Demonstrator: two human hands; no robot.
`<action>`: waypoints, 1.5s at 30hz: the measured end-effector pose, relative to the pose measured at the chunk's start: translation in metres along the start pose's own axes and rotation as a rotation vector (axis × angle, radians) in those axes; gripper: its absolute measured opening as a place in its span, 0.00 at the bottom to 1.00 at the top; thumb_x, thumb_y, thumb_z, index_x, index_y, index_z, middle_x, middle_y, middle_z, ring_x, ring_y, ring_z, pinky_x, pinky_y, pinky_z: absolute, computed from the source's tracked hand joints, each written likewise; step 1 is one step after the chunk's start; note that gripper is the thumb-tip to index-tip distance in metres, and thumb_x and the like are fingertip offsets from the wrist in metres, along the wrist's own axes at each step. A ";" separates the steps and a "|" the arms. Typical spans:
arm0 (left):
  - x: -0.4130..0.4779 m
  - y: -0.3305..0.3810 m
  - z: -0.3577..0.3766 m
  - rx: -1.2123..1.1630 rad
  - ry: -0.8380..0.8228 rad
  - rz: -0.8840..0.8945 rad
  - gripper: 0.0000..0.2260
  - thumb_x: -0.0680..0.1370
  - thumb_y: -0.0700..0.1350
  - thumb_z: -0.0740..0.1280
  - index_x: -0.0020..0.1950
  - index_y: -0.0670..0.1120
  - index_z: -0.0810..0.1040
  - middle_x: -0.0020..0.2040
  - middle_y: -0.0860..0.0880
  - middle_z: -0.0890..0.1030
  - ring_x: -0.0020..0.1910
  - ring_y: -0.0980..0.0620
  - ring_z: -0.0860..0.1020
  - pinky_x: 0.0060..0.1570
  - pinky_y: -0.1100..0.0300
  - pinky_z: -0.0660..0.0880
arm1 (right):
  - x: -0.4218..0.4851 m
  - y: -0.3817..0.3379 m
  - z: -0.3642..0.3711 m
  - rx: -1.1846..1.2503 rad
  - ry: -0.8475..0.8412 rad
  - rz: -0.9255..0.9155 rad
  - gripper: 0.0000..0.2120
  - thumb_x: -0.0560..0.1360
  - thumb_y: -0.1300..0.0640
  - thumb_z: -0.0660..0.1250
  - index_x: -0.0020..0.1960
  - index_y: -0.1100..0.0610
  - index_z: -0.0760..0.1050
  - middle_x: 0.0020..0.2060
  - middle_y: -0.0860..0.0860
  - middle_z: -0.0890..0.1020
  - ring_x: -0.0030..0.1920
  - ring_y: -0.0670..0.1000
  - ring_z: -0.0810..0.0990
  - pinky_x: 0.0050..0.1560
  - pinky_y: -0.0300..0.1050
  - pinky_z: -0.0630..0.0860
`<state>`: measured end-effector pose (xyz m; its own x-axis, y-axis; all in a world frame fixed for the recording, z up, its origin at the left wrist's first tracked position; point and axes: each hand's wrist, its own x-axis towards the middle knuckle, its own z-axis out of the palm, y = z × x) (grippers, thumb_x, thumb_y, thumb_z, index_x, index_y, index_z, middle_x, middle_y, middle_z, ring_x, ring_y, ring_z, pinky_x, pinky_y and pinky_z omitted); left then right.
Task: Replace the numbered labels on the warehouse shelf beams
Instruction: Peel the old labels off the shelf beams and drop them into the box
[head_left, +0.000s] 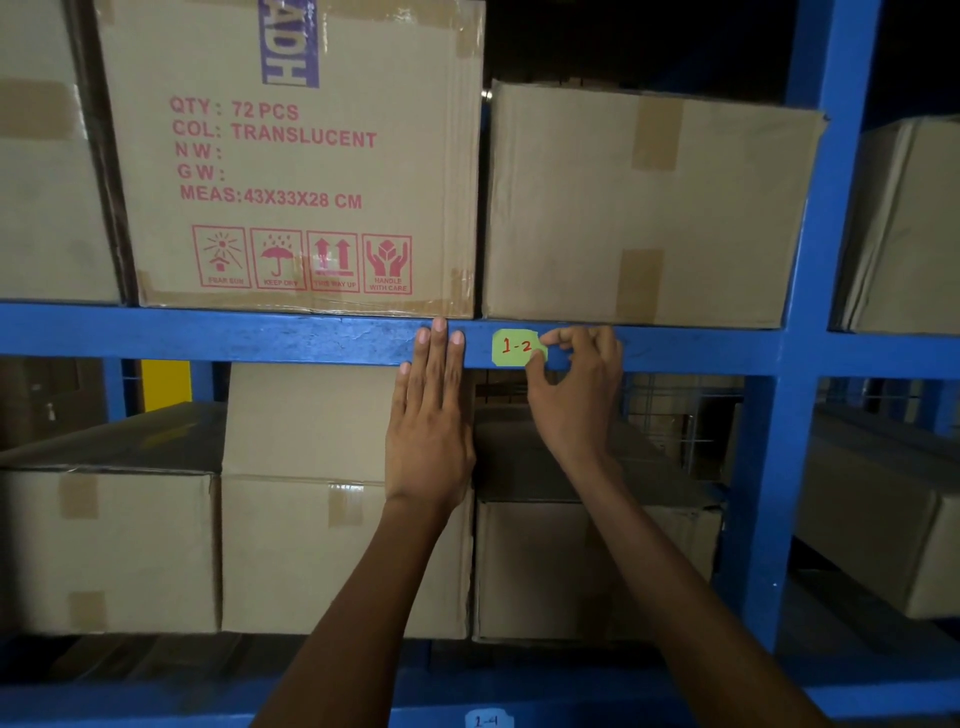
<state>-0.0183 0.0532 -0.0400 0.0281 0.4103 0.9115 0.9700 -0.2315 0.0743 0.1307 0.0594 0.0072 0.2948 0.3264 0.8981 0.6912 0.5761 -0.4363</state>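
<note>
On the beam (208, 332), pinches the label (511, 347), probably flimsy, by its right edge with right hand (576, 387); rests left hand (431, 410) flat, fingers together.

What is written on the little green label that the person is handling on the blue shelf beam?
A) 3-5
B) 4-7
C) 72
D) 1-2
D: the green label reads 1-2 in red, its right edge pinched by the right hand.

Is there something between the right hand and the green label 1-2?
Nothing visible. The right hand pinches the green label at its right edge on the blue beam; the left hand lies flat on the beam, apart from it.
</note>
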 end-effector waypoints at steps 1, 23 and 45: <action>0.000 0.001 0.000 0.001 0.002 -0.003 0.38 0.80 0.41 0.63 0.84 0.44 0.42 0.84 0.45 0.42 0.83 0.47 0.40 0.82 0.49 0.48 | 0.001 -0.001 -0.001 -0.003 -0.007 0.004 0.10 0.75 0.53 0.72 0.54 0.51 0.76 0.56 0.50 0.74 0.64 0.49 0.71 0.50 0.51 0.82; -0.001 0.031 -0.003 0.090 -0.039 -0.129 0.42 0.77 0.42 0.63 0.83 0.40 0.40 0.83 0.40 0.39 0.83 0.41 0.39 0.82 0.44 0.49 | -0.008 -0.015 -0.062 0.196 -0.140 -0.025 0.03 0.74 0.57 0.73 0.46 0.54 0.79 0.40 0.41 0.82 0.43 0.41 0.81 0.35 0.33 0.75; 0.019 0.371 0.096 -0.340 -0.141 0.130 0.39 0.77 0.49 0.60 0.83 0.39 0.46 0.84 0.41 0.43 0.83 0.46 0.42 0.82 0.48 0.43 | 0.065 0.194 -0.308 -0.159 0.075 0.172 0.06 0.72 0.61 0.72 0.42 0.52 0.79 0.35 0.43 0.82 0.36 0.40 0.80 0.41 0.28 0.73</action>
<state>0.3650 0.0602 -0.0336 0.2015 0.4697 0.8595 0.8212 -0.5593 0.1131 0.4869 -0.0382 -0.0015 0.4610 0.3496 0.8156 0.7202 0.3896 -0.5740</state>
